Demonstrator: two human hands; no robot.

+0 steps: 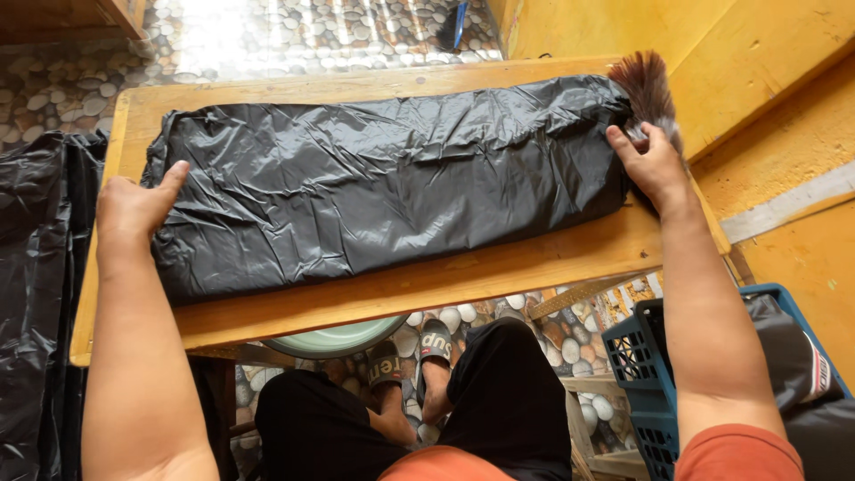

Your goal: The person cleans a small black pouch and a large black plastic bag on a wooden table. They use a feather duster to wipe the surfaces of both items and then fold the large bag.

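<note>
Black crinkled plastic wraps one long bundle (383, 183) lying across the wooden counter (419, 289), so what it holds is hidden except for a tuft of brown bristles (648, 89) poking out at its far right end. The left hand (134, 209) lies open with the palm pressed against the bundle's left end, its thumb on the plastic. The right hand (650, 160) closes its grip on the right end just below the bristles. More black plastic (36, 294) hangs at the left edge, cut off. One blue crate (655, 374) stands near right, partly hidden by the right arm. Two sandalled feet (410, 361) show under the counter.
</note>
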